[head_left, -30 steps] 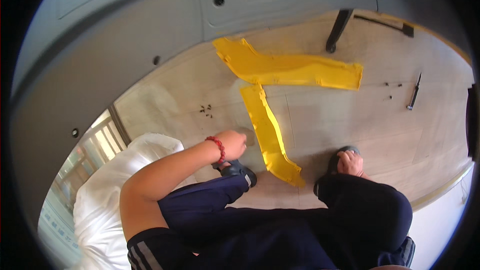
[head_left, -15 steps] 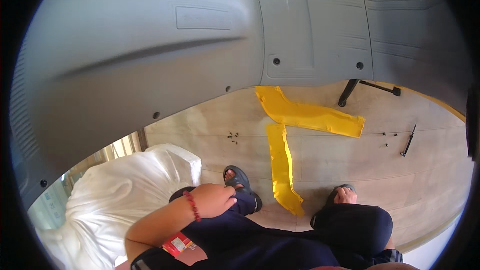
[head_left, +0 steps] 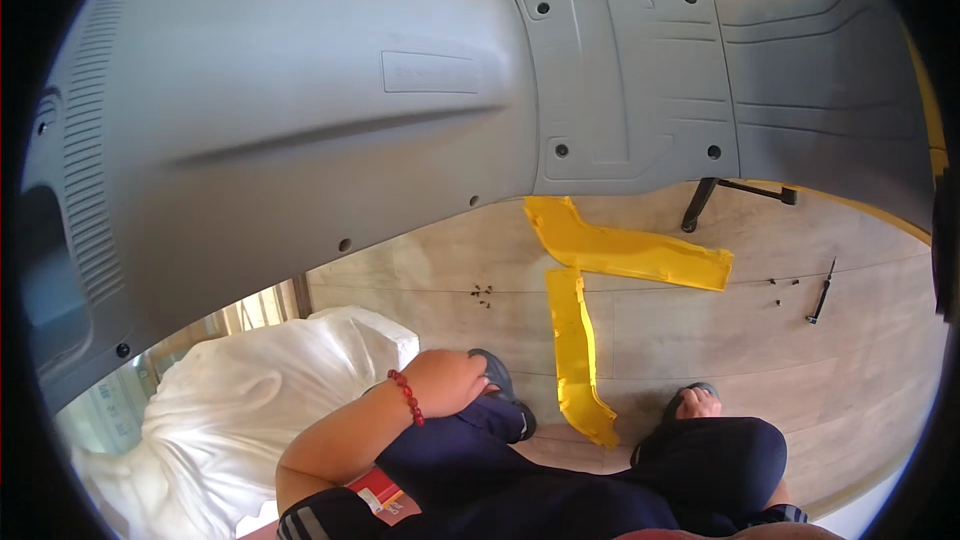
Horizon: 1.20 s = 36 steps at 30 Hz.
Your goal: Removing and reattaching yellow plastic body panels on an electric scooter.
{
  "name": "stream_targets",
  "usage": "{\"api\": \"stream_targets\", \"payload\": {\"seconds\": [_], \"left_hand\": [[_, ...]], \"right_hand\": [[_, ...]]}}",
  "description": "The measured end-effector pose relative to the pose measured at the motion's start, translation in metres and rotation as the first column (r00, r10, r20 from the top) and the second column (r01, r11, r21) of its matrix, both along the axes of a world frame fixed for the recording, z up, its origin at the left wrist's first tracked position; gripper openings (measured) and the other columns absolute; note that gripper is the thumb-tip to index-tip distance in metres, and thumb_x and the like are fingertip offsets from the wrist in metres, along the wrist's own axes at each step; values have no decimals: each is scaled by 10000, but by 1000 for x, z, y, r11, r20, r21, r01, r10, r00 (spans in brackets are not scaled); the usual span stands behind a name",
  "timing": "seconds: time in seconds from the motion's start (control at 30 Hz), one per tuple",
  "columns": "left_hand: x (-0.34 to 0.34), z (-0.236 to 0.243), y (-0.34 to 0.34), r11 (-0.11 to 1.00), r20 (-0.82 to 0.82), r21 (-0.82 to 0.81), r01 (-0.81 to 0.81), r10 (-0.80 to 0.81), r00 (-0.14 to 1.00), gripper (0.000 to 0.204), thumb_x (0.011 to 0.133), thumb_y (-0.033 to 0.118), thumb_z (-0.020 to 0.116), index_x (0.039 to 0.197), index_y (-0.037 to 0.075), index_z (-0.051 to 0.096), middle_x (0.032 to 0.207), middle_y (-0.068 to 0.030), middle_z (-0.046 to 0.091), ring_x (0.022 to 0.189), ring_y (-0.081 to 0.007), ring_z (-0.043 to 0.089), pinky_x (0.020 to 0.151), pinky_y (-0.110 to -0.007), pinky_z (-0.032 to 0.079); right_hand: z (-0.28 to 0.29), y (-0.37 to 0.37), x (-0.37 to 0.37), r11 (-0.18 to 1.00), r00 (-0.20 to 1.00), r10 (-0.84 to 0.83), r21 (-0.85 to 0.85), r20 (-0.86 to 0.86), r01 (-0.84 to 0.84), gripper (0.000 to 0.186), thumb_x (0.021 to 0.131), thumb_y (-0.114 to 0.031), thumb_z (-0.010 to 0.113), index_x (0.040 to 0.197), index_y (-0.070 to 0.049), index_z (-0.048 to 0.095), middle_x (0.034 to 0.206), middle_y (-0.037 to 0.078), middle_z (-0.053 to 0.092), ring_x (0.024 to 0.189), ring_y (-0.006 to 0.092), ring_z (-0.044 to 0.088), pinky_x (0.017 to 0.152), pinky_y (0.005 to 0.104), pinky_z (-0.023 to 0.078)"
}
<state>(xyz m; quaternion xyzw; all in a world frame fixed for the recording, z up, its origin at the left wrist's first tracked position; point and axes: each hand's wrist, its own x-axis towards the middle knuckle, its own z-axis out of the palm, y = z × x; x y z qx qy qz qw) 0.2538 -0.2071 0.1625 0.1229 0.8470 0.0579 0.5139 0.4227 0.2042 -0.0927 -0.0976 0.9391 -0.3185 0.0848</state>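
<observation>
My left hand [head_left: 450, 381], with a red bead bracelet at its wrist, rests over my left knee. Its fingers bend down out of sight, so their grip does not show. My right hand is outside the picture; only a bit of that arm appears at the lower right. In front of me, a long grey plastic scooter-like body [head_left: 630, 80] with screws in its panels spans the view, touched by neither visible arm. Two yellow trim strips lie on the floor: one [head_left: 635, 248] below the body's edge, the other [head_left: 572, 345] between my feet.
At right on the floor lies a thin screwdriver [head_left: 822, 292] beside some small screws [head_left: 778, 302]. Several more screws [head_left: 482, 293] lie left of the trim. White cloth [head_left: 270, 380] drapes a bulky thing at left. A black stand leg [head_left: 699, 204] juts under the body.
The view has shifted, so the grey body shows more of its far edge and left end. My left hand has moved slightly right and forward over the knee. Strips and screws lie as before.
</observation>
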Motion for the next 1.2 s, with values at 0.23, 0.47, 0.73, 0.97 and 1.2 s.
{"api": "stream_targets", "payload": {"seconds": [0.23, 0.47, 0.73, 0.97, 1.2], "left_hand": [[-50, 2, -30, 561, -128, 455, -692, 810, 572, 312, 913, 240, 502, 1114, 5, 542, 916, -92, 632, 797, -194, 618, 732, -296, 487], [-83, 17, -23, -116, 90, 772, -625, 993, -72, 248, 910, 246, 536, 998, 15, 562, 904, -121, 625, 794, -181, 622, 705, -311, 510], [-74, 9, -28, -55, 0, 821, -568, 995, -97, 217, 885, 224, 578, 914, 9, 556, 671, -94, 610, 614, -182, 619, 597, -295, 519], [-72, 11, -33, -10, -51, 819, -573, 995, -90, 205, 882, 211, 581, 914, 14, 536, 665, -69, 577, 589, -182, 600, 550, -306, 514], [-76, 15, -26, 47, -113, 807, -589, 991, -76, 221, 875, 226, 592, 869, 8, 556, 649, -68, 577, 559, -163, 594, 525, -280, 502]], "right_hand": [[-4, -4, 4, 1000, 999, 15, 9, 36, -16, 191, 577, -59, 583, 767, -83, 585, 674, 82, 561, 636, 285, 567, 575, 402, 451], [-3, -2, 2, 998, 1000, 4, -69, 16, -3, 140, 598, -5, 557, 723, -66, 568, 650, 102, 547, 613, 309, 553, 544, 410, 443], [-21, 4, 11, 999, 999, 40, -15, -9, -40, 139, 591, -19, 552, 720, -72, 562, 653, 104, 551, 606, 301, 558, 528, 412, 447], [-30, 0, 13, 998, 998, 60, -22, -2, -60, 143, 605, -50, 569, 743, -90, 570, 678, 88, 556, 641, 293, 562, 556, 408, 457], [-42, 6, 22, 998, 998, 55, 19, -2, -55, 161, 600, -44, 562, 755, -89, 561, 703, 95, 565, 660, 301, 569, 569, 416, 463]]}}
